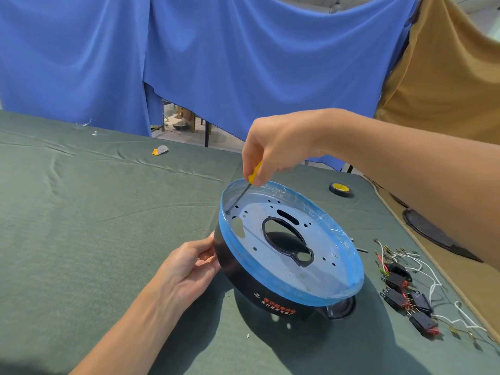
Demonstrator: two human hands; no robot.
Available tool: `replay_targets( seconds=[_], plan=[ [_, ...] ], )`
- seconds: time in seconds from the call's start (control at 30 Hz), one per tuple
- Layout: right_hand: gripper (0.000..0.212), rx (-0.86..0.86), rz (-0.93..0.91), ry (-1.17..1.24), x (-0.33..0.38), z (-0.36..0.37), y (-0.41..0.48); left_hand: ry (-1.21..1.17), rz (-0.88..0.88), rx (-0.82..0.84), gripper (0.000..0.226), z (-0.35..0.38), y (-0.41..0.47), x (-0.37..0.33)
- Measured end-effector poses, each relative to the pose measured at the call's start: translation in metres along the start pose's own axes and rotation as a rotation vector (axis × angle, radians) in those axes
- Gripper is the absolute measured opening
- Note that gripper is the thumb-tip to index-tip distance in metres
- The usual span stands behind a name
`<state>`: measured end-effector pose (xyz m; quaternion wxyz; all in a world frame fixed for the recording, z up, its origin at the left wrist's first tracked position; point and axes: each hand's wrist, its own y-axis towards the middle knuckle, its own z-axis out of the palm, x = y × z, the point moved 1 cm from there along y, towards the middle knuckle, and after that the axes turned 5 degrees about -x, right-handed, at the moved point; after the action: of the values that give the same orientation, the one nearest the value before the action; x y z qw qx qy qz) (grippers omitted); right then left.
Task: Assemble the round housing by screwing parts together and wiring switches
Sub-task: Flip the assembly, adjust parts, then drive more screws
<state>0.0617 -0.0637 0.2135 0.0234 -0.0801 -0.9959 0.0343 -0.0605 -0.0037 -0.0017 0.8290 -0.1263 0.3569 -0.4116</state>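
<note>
I am looking at a wrinkled green cloth (81, 239) covering the table. Blue drapes (243, 63) are hanging across the back from ten to one o'clock, and a tan drape (446, 77) is hanging at two o'clock. At three o'clock a roll of black tape (341, 189) with a yellow core is lying flat on the cloth. A small grey-and-orange scrap (160, 150) is lying at ten o'clock, with clear plastic bits (84, 125) sitting farther out. Between three and four o'clock a dark curved piece (433, 234) is resting beyond the cloth's edge; I am unable to identify it.
</note>
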Motion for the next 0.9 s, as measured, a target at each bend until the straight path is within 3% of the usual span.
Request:
replay_targets(
  seconds=[0.1, 0.27, 0.43, 0.57, 0.7, 0.9],
  plan=[
    [0.01, -0.13, -0.121, -0.121, 0.0, 0.0, -0.003, 0.014, 0.012, -0.006, 0.029, 0.001, -0.001, 0.0],
    [0.011, -0.174, -0.173, -0.158, 0.006, 0.004, -0.002, 0.041, 0.031, -0.05, 0.029, 0.003, -0.003, 0.001],
    [0.005, -0.079, -0.099, -0.095, 0.015, 0.0, 0.0, 0.041, 0.034, -0.066, 0.025, 0.004, -0.004, 0.002],
    [0.016, -0.022, 0.008, -0.005, 0.021, -0.001, 0.006, 0.044, 0.044, -0.073, 0.027, 0.005, -0.005, 0.002],
    [0.021, 0.044, 0.131, 0.164, 0.026, -0.002, 0.013, 0.09, 0.048, -0.072, 0.014, 0.008, -0.009, 0.003],
    [0.024, -0.01, 0.124, 0.147, 0.019, 0.002, 0.006, 0.032, 0.049, -0.074, 0.026, 0.007, -0.005, 0.003]
  ],
)
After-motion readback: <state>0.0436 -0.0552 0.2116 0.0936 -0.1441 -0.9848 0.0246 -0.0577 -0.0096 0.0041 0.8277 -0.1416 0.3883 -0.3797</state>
